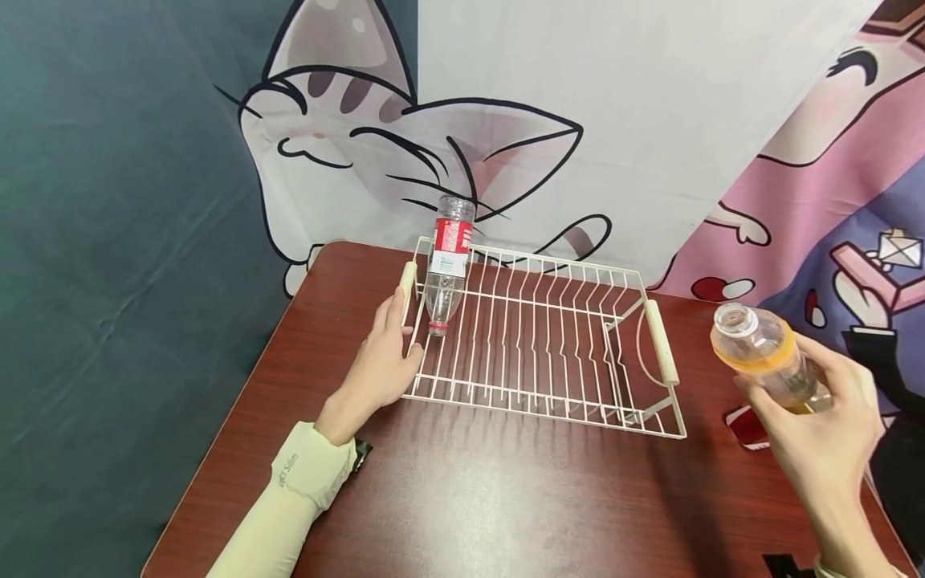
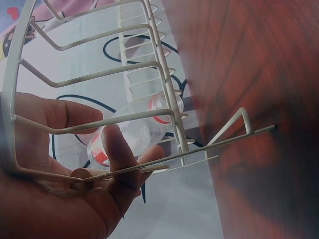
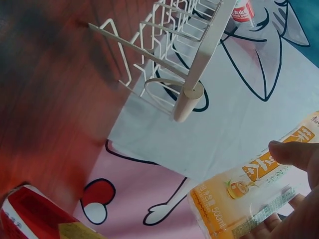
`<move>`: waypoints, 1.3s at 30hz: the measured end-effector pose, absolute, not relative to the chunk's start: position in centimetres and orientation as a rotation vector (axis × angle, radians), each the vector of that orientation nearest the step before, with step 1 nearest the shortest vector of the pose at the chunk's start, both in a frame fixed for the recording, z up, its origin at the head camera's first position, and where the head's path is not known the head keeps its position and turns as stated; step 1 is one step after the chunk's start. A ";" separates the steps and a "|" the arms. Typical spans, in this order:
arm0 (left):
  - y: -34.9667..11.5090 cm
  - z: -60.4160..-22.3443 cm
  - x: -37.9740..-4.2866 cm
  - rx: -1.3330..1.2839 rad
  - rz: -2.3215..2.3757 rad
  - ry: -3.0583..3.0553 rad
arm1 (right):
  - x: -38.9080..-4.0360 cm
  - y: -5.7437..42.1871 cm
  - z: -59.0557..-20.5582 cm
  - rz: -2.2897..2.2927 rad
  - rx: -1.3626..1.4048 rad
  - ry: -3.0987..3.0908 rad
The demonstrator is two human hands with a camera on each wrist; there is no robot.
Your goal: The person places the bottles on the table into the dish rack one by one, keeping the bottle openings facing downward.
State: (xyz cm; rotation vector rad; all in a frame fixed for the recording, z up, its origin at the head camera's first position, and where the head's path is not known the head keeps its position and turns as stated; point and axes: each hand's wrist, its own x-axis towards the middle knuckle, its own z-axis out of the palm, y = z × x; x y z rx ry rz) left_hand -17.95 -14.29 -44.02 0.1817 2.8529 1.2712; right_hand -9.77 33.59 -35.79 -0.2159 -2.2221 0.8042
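Observation:
My left hand (image 1: 383,345) grips the left end of a white wire dish rack (image 1: 542,415) by its pale handle (image 1: 409,281). In the left wrist view, its fingers (image 2: 122,154) curl about the end of the frame. Within the rack's left side, a clear plastic bottle (image 1: 450,261) with a red and white label leans neck down, its red neck ring low among the wires. To the right of the rack, my right hand (image 1: 831,413) holds up a clear bottle with an orange label (image 3: 254,184), neck tilted toward the rack, thumb on one side and fingers on the other.
A red box-like item (image 1: 747,425) lies on the brown table (image 1: 462,498), partly behind the right hand's bottle. The rack's other pale handle (image 1: 661,343) faces that bottle. Cloth with cartoon cats (image 1: 506,48) hangs behind the table, and dark green cloth (image 1: 108,281) to the left.

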 end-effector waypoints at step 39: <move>-14.4 -43.9 -17.9 0.165 1.292 2.823 | -16.4 30.5 -36.6 0.783 0.206 -2.265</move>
